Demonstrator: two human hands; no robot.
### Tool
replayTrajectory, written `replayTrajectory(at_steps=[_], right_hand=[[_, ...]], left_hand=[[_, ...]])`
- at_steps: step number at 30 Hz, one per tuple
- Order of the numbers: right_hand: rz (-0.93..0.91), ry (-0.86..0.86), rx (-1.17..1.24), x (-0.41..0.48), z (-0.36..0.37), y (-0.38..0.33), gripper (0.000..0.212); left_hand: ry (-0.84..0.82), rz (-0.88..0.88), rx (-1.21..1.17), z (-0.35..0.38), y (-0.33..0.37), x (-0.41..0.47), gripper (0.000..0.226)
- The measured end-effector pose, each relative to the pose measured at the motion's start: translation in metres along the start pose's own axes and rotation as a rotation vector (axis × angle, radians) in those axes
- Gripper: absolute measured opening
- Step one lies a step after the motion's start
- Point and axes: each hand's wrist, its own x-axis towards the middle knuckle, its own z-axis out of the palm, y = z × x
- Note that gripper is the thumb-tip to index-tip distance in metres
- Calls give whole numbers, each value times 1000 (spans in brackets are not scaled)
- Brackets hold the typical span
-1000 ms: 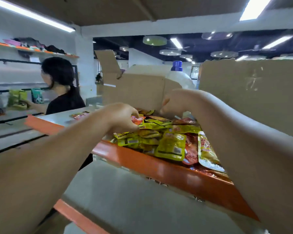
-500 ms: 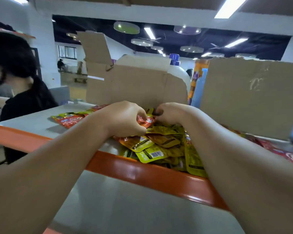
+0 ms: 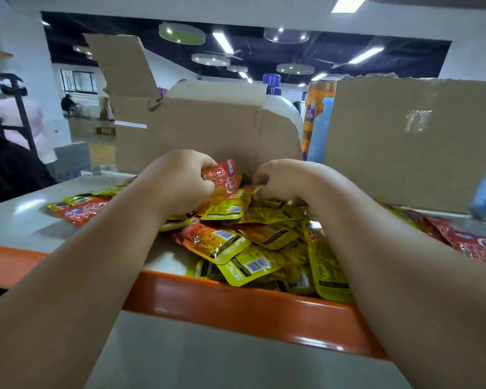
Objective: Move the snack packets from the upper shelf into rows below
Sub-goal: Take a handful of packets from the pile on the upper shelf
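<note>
**Left hand holds a red packet over the heap on the upper shelf**

Through the head camera I see both of my forearms reaching up over the orange front rim of the upper shelf. My left hand has its grip pinched on a red-orange packet, thumb and curled fingers round its left edge. The packet stands nearly upright above the heap, just in front of the open cardboard box.

My right hand lies close beside it with the fingers curled down onto the top of the heap. I cannot tell whether that grip has closed on a packet or only rests there.

The snack packets lie in a loose heap on the shelf's grey board, mostly yellow with some orange, many showing barcodes. The nearest ones lie against the orange rim. A few more packets lie flat to the left, apart from the heap, and red packets lie to the right under a second cardboard panel.

Behind the box stands a white bottle with a purple cap. Below the rim is the grey lower shelf.
</note>
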Motion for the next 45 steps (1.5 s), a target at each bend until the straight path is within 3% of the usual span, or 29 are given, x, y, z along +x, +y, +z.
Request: replayTrajectory(at_steps=[3, 7, 14, 17, 24, 28, 33, 39, 45], right_hand=[[125, -55, -42, -24, -22, 0, 32], [137, -188, -177, -33, -25, 0, 33], [83, -127, -98, -30, -22, 2, 43], [93, -96, -63, -32, -21, 6, 44], [142, 32, 7, -33, -20, 25, 27], [154, 99, 39, -33, -21, 30, 28], [123, 227, 36, -47, -35, 36, 20], [118, 431, 182, -102, -36, 71, 15], [209, 515, 235, -192, -27, 143, 17]], left_hand=[[23, -41, 55, -2, -2, -2, 46], [-108, -46, 205, 2, -1, -3, 45], [-184, -32, 268, 8, -7, 1, 75], [-186, -5, 263, 11, -9, 2, 59], [-112, 16, 234, 11, -5, 2, 42], [39, 5, 143, 7, -1, -2, 45], [230, 136, 129, 3, 11, -9, 45], [220, 273, 86, -13, 46, -21, 37], [202, 380, -67, 0, 137, -43, 33]])
